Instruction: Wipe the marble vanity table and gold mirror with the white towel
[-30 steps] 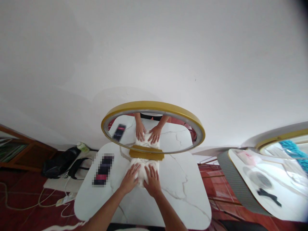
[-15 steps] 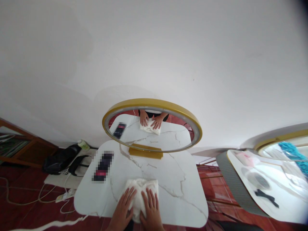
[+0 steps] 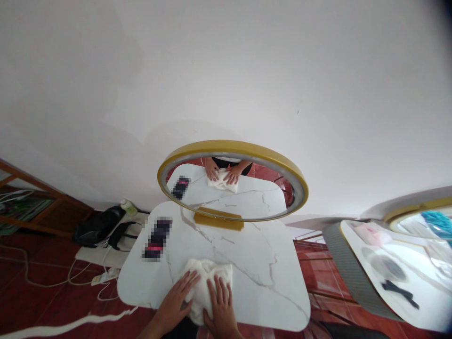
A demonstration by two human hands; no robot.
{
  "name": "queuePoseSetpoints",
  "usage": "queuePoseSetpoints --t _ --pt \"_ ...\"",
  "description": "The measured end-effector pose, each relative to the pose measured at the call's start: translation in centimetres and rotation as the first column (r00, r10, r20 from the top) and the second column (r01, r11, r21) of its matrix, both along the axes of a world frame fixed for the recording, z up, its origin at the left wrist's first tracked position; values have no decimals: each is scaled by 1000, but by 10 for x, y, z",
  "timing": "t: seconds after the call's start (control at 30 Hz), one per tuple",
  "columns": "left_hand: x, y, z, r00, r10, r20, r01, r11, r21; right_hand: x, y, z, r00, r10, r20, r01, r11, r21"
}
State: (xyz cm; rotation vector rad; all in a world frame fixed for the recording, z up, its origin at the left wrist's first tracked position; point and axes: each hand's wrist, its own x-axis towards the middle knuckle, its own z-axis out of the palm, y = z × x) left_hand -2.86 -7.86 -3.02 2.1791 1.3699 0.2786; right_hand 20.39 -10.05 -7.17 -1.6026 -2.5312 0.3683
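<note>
A white towel [image 3: 208,273], bunched and fluffy, lies at the front edge of a white marble-patterned table [image 3: 254,292]. My left hand [image 3: 178,299] is on its left edge, fingers stretched forward and the thumb near the towel's lower side. Flat on the right part of the towel rests my right hand [image 3: 222,301], its fingers spread. Both hands touch the towel without gripping it. Behind it stands a round gold-framed mirror [image 3: 226,146], which reflects the hands and towel.
A pixelated dark item [image 3: 157,239] lies on the table's left side. To the right, another white table [image 3: 420,263] carries a dark strap-like item [image 3: 400,293] and a pink package [image 3: 372,234]. A black bag [image 3: 97,226], cables and a power strip [image 3: 105,277] are at left.
My left hand has slid a little outward to the left edge of the towel. The right hand stays on the towel. The whole view has shifted slightly.
</note>
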Motion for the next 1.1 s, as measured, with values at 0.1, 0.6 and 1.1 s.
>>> queuePoseSetpoints --t 0.1,0.6,1.1 --pt "-16 4 0 1000 12 -16 -12 1000 29 -14 7 1 1000 26 0 -26 1000 13" --pt "-44 87 -15 996 85 -39 -81 992 101 -59 98 23 1000 4 29 -4 1000 6" --pt "-45 144 -15 993 112 -22 -108 985 135 -71 157 19 998 -59 28 57 996 67"
